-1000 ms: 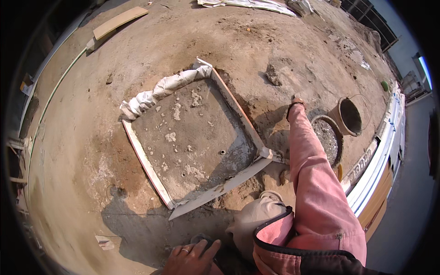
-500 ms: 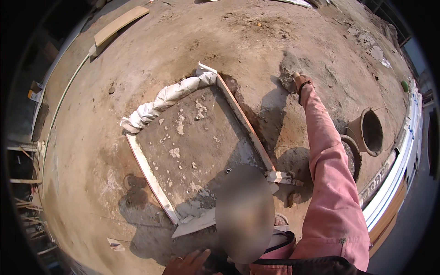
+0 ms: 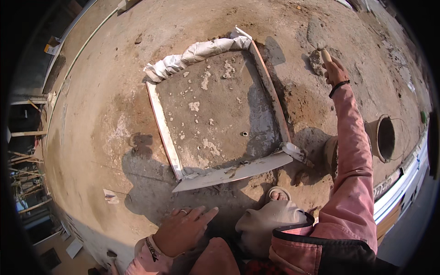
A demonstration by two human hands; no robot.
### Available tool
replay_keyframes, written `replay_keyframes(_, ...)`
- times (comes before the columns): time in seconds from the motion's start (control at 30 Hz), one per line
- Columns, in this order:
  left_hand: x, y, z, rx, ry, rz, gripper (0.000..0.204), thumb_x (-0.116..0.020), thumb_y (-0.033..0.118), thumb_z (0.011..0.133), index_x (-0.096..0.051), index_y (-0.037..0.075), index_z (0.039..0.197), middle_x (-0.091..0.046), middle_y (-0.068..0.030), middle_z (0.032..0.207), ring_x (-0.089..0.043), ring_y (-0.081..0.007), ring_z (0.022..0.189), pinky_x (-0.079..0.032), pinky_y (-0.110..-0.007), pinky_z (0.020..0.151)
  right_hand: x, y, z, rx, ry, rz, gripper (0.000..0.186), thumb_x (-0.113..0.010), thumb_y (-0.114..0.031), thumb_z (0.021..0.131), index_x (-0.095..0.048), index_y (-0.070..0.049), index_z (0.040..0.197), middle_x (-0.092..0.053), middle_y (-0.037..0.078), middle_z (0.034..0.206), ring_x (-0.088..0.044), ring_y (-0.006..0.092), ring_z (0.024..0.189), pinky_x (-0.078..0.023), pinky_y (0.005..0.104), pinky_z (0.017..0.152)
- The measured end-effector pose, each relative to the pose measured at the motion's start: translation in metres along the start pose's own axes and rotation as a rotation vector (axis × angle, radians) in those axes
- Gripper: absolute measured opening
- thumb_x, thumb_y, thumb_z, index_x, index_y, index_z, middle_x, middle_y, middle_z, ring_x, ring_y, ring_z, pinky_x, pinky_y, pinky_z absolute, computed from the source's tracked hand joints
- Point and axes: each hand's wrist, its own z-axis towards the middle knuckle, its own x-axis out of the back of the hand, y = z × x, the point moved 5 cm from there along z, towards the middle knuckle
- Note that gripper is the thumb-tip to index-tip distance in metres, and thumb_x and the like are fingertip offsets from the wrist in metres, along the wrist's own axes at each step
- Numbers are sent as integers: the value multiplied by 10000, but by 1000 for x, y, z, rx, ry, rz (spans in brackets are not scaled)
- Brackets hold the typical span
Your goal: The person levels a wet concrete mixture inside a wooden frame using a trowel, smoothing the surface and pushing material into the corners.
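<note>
My right hand (image 3: 335, 72) reaches out to the far right, wrapped round the wooden handle of a trowel (image 3: 316, 35). The grey blade points away from me, and its shadow falls on the ground to the left. A small grey heap (image 3: 316, 63), like mortar, lies beside the hand. My left hand (image 3: 185, 229) is low in the middle, fingers stretched out, holding nothing. Ahead of it is a four-sided form (image 3: 233, 175) made of boards, with a rolled white sheet (image 3: 190, 54) along its far side. Inside lies grey, rough fill (image 3: 201, 114) with pale lumps and a short pipe end (image 3: 245, 134).
Right of my arm stands a bucket (image 3: 385, 137) with a wire handle; another bucket (image 3: 331, 153) is partly hidden by the arm. Long white strips (image 3: 396, 192) lie along the right edge. My foot (image 3: 278, 194) rests near the form's front board. A pale hose (image 3: 75, 57) runs along the left.
My right hand has lifted the trowel, whose blade now shows. My left hand has come further into view. The view has shifted, bringing the form's whole front board into sight.
</note>
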Motion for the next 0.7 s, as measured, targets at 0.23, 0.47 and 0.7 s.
replay_keyframes(0.23,-4,10,-46,-70,54,18,527,-585,182,808,-465,156,1320,-561,-86,1151,-589,-232,981,-441,-368,836,-70,6,-187,-140,-515,137,456,-551,-226,907,-471,-44,1317,-621,41,883,-495,62,517,-369,191,371)
replay_keyframes(0.47,-10,25,-87,-101,150,18,517,-538,156,799,-480,171,1313,-556,-85,1150,-588,-224,987,-443,-356,834,-120,47,-256,-72,-985,-469,485,-659,-250,847,-539,-60,1276,-659,53,933,-585,109,708,-482,252,628)
replay_keyframes(0.7,-9,31,-109,-86,176,4,472,-495,165,824,-496,150,1296,-562,-106,1126,-603,-234,953,-454,-356,816,-148,52,-262,43,-1017,-790,485,-601,-445,876,-617,-71,1184,-673,67,978,-599,132,903,-471,266,835)
